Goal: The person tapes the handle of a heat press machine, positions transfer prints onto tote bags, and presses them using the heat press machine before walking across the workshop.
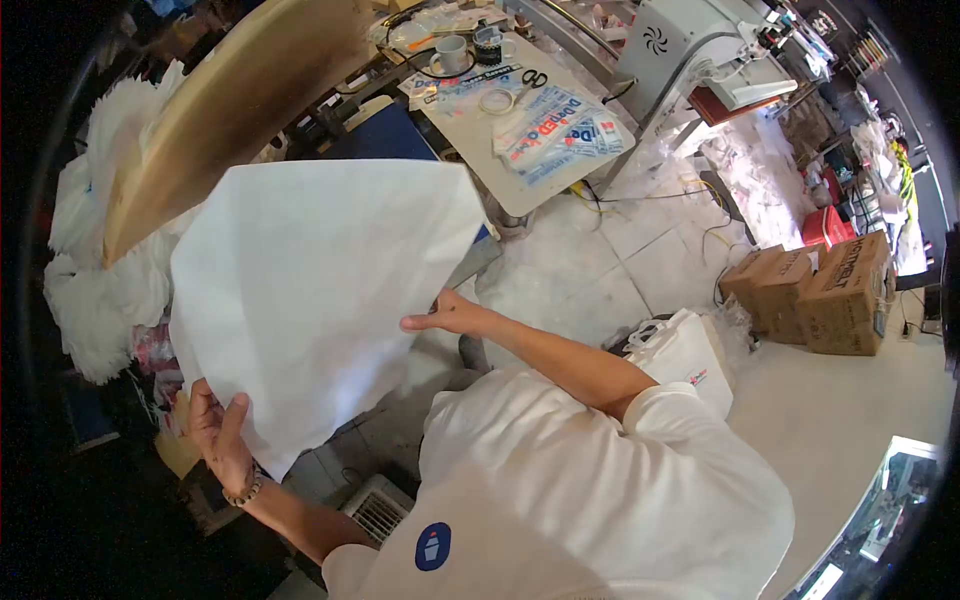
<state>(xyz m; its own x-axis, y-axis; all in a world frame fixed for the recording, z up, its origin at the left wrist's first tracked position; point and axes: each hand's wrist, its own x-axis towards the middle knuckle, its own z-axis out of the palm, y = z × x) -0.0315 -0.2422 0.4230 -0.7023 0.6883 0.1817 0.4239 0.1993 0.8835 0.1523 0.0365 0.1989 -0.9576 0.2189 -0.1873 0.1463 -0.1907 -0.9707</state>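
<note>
A large white sheet [320, 290], either thin cloth or paper, hangs spread out in front of me, slightly creased and with its lower edge drooping to a point. At its lower left edge is my left hand [222, 440], thumb and fingers closed on the border, a bracelet at the wrist. My right hand [452, 314] pinches the right edge, thumb lying on the near face and the other fingers mostly hidden behind. Part of a blue flat surface [385, 135] shows beyond the sheet's top edge.
A big tan board [240, 90] rises at upper left beside white piled material [110, 250]. The worktable [470, 150] carries printed plastic bags [560, 130], scissors [534, 78], tape [496, 101] and mugs [452, 55]. A grey machine [680, 50] and cardboard boxes [845, 295] stand right.
</note>
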